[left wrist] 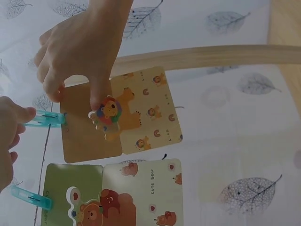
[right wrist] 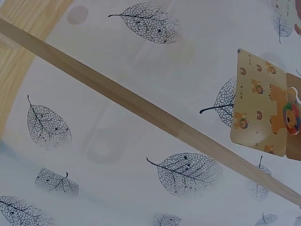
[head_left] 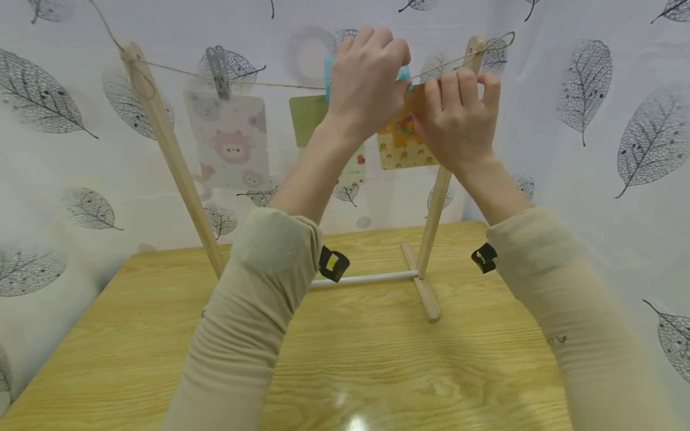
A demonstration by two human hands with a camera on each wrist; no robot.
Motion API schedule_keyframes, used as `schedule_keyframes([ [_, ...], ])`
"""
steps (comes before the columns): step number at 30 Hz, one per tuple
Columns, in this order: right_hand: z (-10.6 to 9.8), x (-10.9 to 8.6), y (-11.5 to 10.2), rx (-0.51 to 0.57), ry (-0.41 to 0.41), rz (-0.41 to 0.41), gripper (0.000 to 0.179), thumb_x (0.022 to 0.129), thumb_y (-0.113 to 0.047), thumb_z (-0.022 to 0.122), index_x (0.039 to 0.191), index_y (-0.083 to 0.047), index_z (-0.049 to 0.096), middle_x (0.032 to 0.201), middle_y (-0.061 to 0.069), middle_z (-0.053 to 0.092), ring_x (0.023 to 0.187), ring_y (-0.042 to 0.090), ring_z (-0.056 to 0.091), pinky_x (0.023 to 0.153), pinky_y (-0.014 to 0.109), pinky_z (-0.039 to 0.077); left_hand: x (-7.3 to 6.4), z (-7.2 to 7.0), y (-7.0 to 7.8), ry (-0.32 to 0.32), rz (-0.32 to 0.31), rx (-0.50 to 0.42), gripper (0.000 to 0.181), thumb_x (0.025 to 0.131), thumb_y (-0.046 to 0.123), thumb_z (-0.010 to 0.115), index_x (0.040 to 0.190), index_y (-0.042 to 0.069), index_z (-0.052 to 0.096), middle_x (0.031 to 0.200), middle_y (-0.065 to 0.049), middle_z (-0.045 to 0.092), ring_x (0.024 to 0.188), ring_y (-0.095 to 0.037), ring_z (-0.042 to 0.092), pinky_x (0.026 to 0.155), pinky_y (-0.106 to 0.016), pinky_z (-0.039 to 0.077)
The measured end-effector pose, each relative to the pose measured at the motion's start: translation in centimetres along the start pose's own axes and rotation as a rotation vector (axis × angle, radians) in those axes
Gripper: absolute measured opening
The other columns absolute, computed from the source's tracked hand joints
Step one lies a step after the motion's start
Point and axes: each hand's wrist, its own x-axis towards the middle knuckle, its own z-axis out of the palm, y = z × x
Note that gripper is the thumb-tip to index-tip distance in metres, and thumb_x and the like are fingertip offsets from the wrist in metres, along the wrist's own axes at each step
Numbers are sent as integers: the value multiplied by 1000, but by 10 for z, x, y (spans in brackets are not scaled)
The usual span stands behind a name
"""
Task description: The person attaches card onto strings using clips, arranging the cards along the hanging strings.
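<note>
In the left wrist view, my left hand (left wrist: 8,136) pinches a teal clothespin (left wrist: 49,118) at the top edge of the brown-and-yellow lion card (left wrist: 91,127). My right hand (head_left: 458,117) holds that card near its upper side corner, its thumb over the front. Twine (left wrist: 44,160) runs past the clothespin. Beside it, a green-and-white bear card (left wrist: 143,188) hangs from a second teal clothespin (left wrist: 33,197). From the head view, my left hand (head_left: 369,84) covers much of both clothespins. The lion card (right wrist: 261,103) shows partly in the right wrist view, where neither hand appears.
A pink-and-white card (head_left: 232,149) hangs by a grey clip (head_left: 218,72) on the left of the line. Wooden posts (head_left: 169,149) hold the twine at both ends, joined low by a white bar (head_left: 372,278). The stand is on a wooden table (head_left: 377,359) before a leaf-print cloth.
</note>
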Motion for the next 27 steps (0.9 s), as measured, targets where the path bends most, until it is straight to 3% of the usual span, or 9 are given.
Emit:
schedule_keyframes([
  [7, 3, 4, 0, -24, 69, 13, 14, 86, -12, 49, 87, -1, 58, 84, 15, 58, 81, 31, 50, 80, 45, 33, 1, -3, 0, -9, -5, -12, 20, 90, 18, 56, 105, 8, 65, 101, -3, 60, 96, -19, 50, 85, -26, 36],
  [27, 4, 4, 5, -5, 121, -31, 18, 84, -16, 56, 95, -3, 58, 87, 14, 59, 84, 30, 52, 81, 45, 34, 3, -6, -1, -21, -19, -46, 20, 91, 18, 54, 105, 7, 65, 100, -4, 60, 95, -20, 49, 87, -25, 35],
])
